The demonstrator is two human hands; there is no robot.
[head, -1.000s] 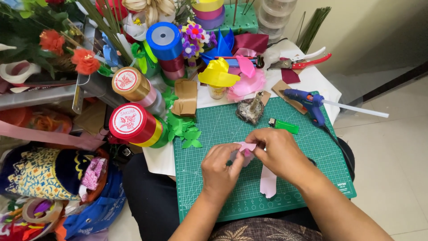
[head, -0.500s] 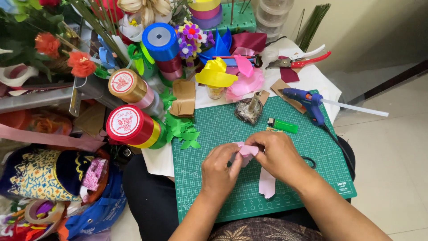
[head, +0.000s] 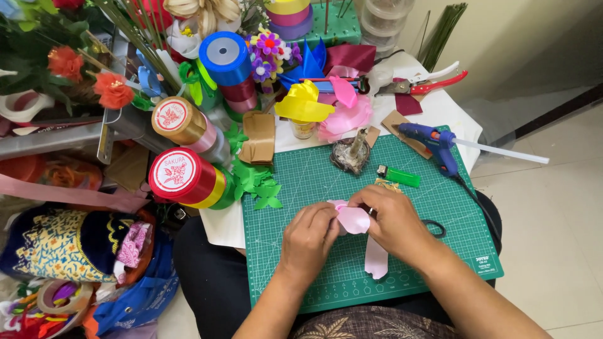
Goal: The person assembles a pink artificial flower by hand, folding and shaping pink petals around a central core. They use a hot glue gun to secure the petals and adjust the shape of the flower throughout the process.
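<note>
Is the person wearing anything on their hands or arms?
No gloves and no sleeves show: the left hand and the right hand are bare, and so are both forearms. I can't see a watch or bracelet. A ring may sit on one right finger, too small to tell.

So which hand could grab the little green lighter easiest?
Probably the right hand: the small green lighter lies just beyond its knuckles on the green cutting mat. The left hand sits farther off, pinching the pink ribbon.

A home craft corner for making ribbon flowers. A green gridded cutting mat [head: 377, 263] covers the small table. Stacked satin ribbon spools [head: 188, 179], a blue glue gun [head: 433, 141] and finished fabric flowers [head: 94, 81] crowd it.
</note>
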